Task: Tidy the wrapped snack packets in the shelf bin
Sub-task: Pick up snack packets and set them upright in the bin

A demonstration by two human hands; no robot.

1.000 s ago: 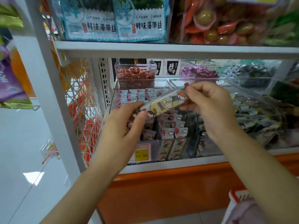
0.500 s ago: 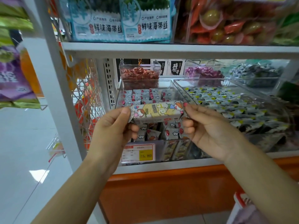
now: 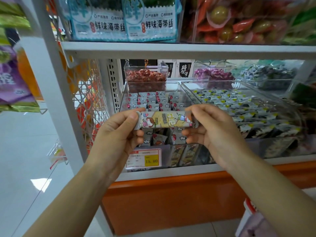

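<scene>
Snack packet (image 3: 165,119), long and wrapped, is held level in the air between the two grips, one end in each. The left grip (image 3: 118,134) pinches its left end between thumb and fingers, and the right grip (image 3: 212,132) pinches the right end the same way. Behind and below them lies the open top of the clear shelf bin (image 3: 172,83), filled with rows of small packets (image 3: 150,100). The shelf board (image 3: 171,50) is well above the grips. The white upright (image 3: 56,103) stands left of the left grip. The neighbouring bin (image 3: 222,81) lies right of the right grip.
</scene>
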